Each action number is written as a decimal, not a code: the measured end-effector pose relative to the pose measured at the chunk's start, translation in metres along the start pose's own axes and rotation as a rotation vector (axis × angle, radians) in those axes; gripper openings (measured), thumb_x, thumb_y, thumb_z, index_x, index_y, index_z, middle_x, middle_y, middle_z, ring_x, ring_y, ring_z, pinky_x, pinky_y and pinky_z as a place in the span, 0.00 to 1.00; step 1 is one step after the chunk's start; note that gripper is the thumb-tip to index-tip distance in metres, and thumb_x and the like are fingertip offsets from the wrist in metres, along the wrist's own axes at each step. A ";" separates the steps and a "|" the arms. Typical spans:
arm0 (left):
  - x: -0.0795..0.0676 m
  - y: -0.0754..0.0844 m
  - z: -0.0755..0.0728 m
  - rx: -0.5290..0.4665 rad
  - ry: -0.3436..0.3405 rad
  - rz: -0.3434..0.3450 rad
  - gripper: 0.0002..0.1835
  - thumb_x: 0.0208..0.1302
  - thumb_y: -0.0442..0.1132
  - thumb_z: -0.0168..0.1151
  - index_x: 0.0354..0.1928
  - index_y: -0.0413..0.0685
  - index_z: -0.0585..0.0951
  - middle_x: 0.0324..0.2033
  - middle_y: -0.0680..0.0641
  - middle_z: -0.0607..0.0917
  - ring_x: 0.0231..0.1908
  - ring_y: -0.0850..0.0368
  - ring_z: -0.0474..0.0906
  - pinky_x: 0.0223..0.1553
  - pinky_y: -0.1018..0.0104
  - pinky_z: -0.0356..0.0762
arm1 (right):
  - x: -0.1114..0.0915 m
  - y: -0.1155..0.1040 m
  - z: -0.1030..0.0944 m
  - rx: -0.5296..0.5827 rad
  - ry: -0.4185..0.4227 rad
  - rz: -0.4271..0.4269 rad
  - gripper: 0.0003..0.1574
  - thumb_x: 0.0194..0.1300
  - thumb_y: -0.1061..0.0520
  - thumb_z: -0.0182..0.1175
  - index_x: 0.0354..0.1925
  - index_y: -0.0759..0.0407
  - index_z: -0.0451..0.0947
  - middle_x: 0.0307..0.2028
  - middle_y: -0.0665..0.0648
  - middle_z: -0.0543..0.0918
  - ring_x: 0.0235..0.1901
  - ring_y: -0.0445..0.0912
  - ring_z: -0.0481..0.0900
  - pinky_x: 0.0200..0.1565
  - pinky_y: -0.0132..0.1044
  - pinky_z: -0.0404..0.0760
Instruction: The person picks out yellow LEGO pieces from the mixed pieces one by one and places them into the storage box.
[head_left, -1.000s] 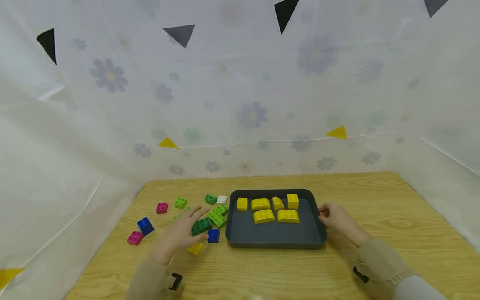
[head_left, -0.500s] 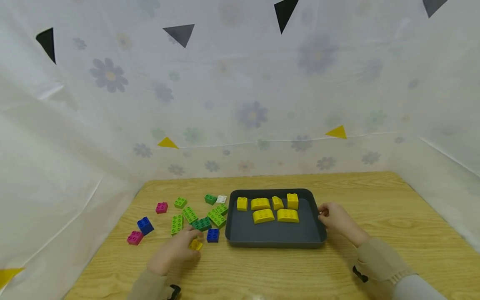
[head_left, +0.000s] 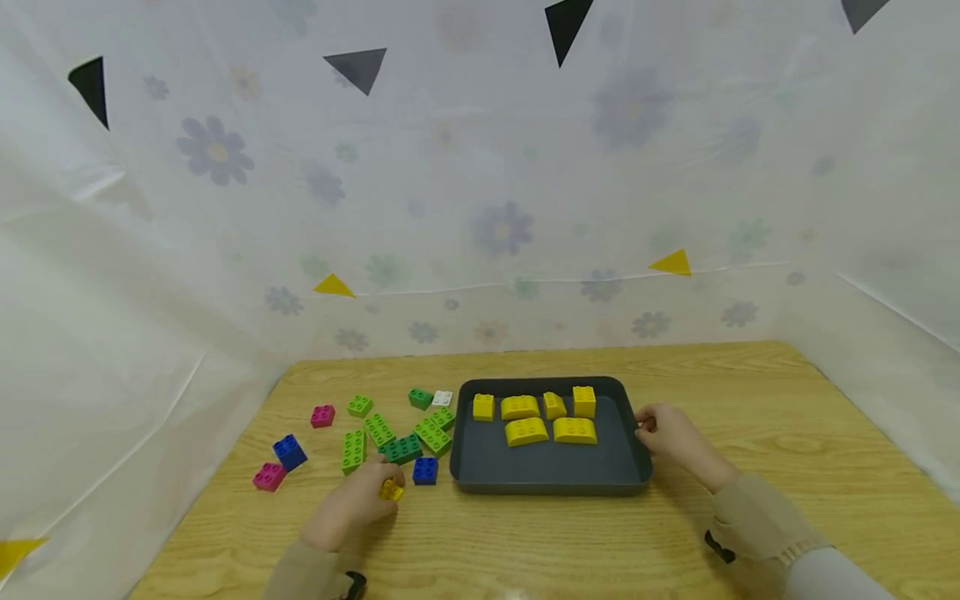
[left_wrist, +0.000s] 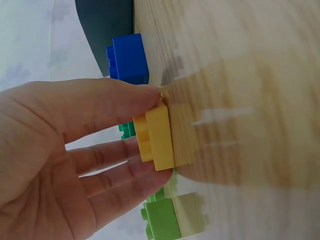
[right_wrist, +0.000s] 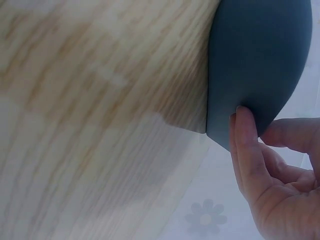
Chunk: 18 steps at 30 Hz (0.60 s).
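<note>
My left hand (head_left: 354,502) pinches a yellow toy building brick (left_wrist: 159,137) between thumb and fingertips. In the left wrist view the brick sits on or very close to the wooden table, studs facing the palm. My right hand (head_left: 675,437) holds the right rim of a dark grey tray (head_left: 551,477); in the right wrist view its fingers (right_wrist: 245,127) lie against the tray's outer wall, with the thumb at the rim. Several yellow bricks stand in two rows inside the tray, among them a curved yellow brick (head_left: 527,432) and a square one (head_left: 584,402).
Loose bricks lie left of the tray: a blue brick (head_left: 425,471), a dark green brick (head_left: 402,449), lime green bricks (head_left: 354,451), a white brick (head_left: 442,399), pink bricks (head_left: 269,477) and another blue brick (head_left: 289,452). A flower-patterned curtain (head_left: 502,229) hangs behind the wooden table (head_left: 562,550).
My left hand has come down and toward me from over the green bricks, and its fingers have closed around the yellow brick. The right hand keeps its place at the tray.
</note>
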<state>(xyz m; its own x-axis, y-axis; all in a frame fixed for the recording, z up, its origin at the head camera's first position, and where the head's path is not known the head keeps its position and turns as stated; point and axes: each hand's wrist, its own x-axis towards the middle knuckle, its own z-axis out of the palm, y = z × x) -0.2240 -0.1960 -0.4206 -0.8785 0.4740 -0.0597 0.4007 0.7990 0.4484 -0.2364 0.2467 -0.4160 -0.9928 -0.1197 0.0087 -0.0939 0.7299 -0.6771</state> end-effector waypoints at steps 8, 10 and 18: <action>0.002 0.005 -0.005 -0.046 -0.013 -0.035 0.11 0.43 0.23 0.64 0.32 0.40 0.80 0.33 0.46 0.75 0.36 0.52 0.72 0.39 0.54 0.75 | 0.000 -0.001 -0.001 0.001 -0.004 -0.008 0.16 0.58 0.72 0.52 0.44 0.84 0.69 0.30 0.65 0.76 0.27 0.48 0.76 0.26 0.36 0.79; 0.005 0.008 -0.008 -0.041 0.000 -0.029 0.10 0.45 0.24 0.64 0.32 0.40 0.80 0.33 0.46 0.77 0.37 0.52 0.73 0.40 0.53 0.76 | 0.000 -0.002 -0.001 0.000 -0.004 -0.001 0.16 0.59 0.72 0.52 0.44 0.84 0.69 0.30 0.65 0.76 0.27 0.49 0.76 0.26 0.36 0.79; 0.021 0.034 -0.027 0.038 0.049 0.003 0.10 0.47 0.25 0.66 0.34 0.36 0.80 0.33 0.44 0.75 0.36 0.50 0.74 0.38 0.55 0.76 | -0.001 -0.003 -0.001 0.002 -0.006 0.015 0.16 0.59 0.72 0.52 0.45 0.83 0.69 0.31 0.65 0.76 0.28 0.49 0.76 0.26 0.37 0.79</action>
<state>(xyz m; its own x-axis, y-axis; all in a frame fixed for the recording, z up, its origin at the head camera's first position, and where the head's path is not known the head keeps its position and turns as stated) -0.2360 -0.1686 -0.3821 -0.8884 0.4589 -0.0144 0.4124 0.8114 0.4142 -0.2355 0.2456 -0.4132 -0.9936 -0.1128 -0.0062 -0.0786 0.7301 -0.6789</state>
